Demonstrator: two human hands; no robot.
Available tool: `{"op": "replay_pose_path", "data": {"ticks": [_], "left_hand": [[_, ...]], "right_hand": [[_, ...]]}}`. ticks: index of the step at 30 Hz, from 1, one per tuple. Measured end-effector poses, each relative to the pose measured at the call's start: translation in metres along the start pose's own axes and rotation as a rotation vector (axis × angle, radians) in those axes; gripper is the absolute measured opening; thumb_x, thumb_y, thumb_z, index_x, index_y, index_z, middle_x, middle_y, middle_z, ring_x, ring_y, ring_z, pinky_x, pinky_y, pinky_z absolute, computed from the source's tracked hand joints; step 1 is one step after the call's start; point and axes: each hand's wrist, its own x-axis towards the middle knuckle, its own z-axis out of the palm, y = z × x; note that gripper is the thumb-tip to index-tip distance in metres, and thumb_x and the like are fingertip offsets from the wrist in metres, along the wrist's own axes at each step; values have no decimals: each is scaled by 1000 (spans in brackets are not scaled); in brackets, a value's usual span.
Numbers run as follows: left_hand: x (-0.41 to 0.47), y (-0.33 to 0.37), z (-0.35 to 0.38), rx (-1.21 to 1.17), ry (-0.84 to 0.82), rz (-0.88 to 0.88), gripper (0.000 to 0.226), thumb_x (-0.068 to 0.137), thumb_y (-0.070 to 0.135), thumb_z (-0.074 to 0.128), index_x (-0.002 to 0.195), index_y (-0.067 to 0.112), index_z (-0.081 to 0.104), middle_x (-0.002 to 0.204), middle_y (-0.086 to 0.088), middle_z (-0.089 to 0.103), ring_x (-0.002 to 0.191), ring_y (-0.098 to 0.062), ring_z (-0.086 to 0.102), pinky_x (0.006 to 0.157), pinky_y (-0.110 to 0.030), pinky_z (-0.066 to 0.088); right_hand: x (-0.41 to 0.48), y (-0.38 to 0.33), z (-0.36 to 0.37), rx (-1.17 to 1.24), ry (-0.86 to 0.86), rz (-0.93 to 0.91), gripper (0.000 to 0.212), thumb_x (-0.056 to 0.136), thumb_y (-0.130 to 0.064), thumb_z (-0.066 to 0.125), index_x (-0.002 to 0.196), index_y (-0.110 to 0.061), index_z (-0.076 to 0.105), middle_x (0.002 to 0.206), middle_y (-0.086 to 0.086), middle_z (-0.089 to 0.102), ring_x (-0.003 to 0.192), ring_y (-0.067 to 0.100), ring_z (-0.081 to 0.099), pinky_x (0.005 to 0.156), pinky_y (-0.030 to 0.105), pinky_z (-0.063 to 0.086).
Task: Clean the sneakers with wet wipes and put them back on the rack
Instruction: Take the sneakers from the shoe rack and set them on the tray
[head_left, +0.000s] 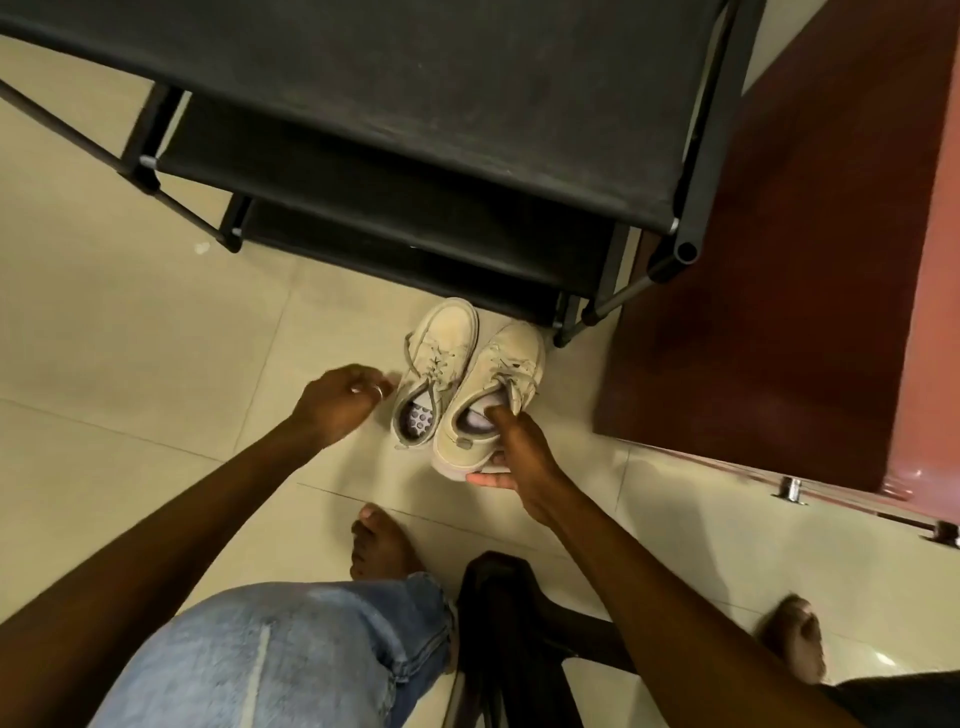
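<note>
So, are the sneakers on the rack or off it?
Off: both sneakers sit on the floor before the rack; the right hand grips one.

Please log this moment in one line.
right hand: grips right sneaker | left hand: free beside left sneaker | both on floor by rack

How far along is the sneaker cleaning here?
Done: both sneakers are off the rack, standing on the floor. In hand: the right hand grips one by its heel; the left hand hovers beside the other, holding nothing. Left: the wiping, with nothing to wipe with in view, then racking both.
</note>
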Motion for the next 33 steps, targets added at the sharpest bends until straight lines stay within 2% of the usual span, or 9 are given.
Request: {"op": "replay_pose_path", "data": {"ticks": [3, 8, 13, 17, 20, 24, 26, 29, 33], "left_hand": [[12, -15, 27, 335, -96, -97, 61, 94, 39, 62, 145, 11, 44, 143, -9, 56, 129, -32, 54, 106, -34, 42], [23, -20, 67, 471, -110, -90, 51, 94, 35, 58, 131, 4, 43, 130, -20, 60, 118, -41, 57, 91, -38, 46], [38, -22, 76, 443, -19, -80, 44, 92, 24, 60, 131, 6, 50, 126, -19, 63, 115, -40, 59, 91, -38, 48], [37, -16, 68, 416, 19, -102, 28, 94, 23, 58, 115, 4, 65, 118, -17, 68, 109, -38, 63, 84, -36, 51], [24, -2, 57, 377, -58, -160, 13, 95, 20, 61, 95, 7, 62, 112, -15, 71, 103, -33, 67, 71, -30, 44], [1, 21, 37, 165, -79, -200, 24, 99, 7, 52, 113, -8, 63, 112, -24, 69, 75, -27, 68, 68, -32, 62], [-17, 42, 20, 132, -88, -198, 25, 100, 3, 49, 117, -11, 60, 113, -27, 68, 75, -28, 69, 69, -37, 64], [-49, 75, -6, 146, -112, -181, 18, 100, 2, 48, 110, -6, 60, 106, -25, 69, 85, -33, 73, 74, -42, 64], [-101, 115, -31, 171, -93, -169, 12, 101, 6, 46, 96, 1, 55, 90, -18, 65, 73, -30, 69, 73, -42, 64]], "right_hand": [[1, 6, -11, -37, 13, -3, 49, 91, -26, 64, 138, -30, 49, 131, 5, 61, 109, 28, 66, 66, 42, 62], [8, 13, -19, -134, 38, 21, 64, 73, -36, 68, 134, -35, 51, 131, 2, 61, 112, 27, 64, 67, 43, 62], [13, 14, -19, -162, 44, 56, 48, 91, -23, 62, 137, -32, 49, 131, 3, 59, 112, 27, 62, 64, 40, 62], [12, 12, -17, -186, 60, 54, 45, 93, -24, 59, 136, -28, 47, 133, 5, 57, 112, 28, 62, 61, 38, 61], [2, 8, -15, -185, 80, 48, 43, 95, -27, 57, 136, -25, 45, 136, 7, 54, 113, 30, 60, 58, 38, 61], [-24, -5, -17, -176, 77, 38, 43, 95, -24, 57, 136, -22, 46, 133, 7, 56, 110, 29, 61, 55, 37, 60], [-44, -13, -20, -180, 69, 31, 43, 93, -23, 58, 135, -24, 48, 133, 7, 57, 110, 30, 61, 55, 37, 60], [-77, -23, -24, -193, 62, -4, 46, 92, -22, 57, 136, -27, 48, 133, 7, 57, 110, 30, 61, 55, 37, 60], [-131, -39, -23, -187, 69, -72, 44, 92, -22, 53, 136, -27, 49, 130, 7, 59, 106, 30, 63, 62, 43, 63]]}}
